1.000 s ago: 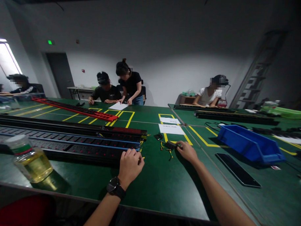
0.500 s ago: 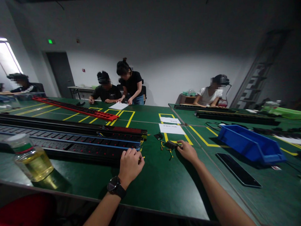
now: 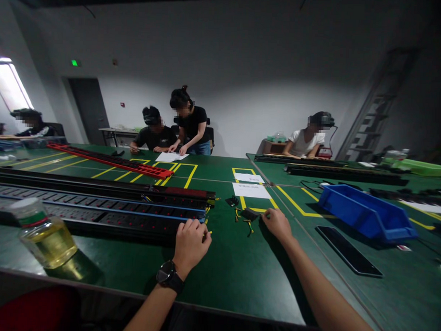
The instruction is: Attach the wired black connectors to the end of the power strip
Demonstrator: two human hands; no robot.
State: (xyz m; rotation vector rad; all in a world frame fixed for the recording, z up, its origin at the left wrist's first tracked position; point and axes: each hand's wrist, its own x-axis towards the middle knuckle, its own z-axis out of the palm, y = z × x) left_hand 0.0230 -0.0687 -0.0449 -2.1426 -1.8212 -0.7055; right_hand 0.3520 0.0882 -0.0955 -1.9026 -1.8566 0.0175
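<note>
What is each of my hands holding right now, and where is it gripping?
The left hand is closed around the near end of the black power strip. The right hand touches a small black part at its right edge; a real grip cannot be told.

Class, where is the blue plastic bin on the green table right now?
The blue plastic bin sits right of the right hand, just behind the flat black slab.
</note>
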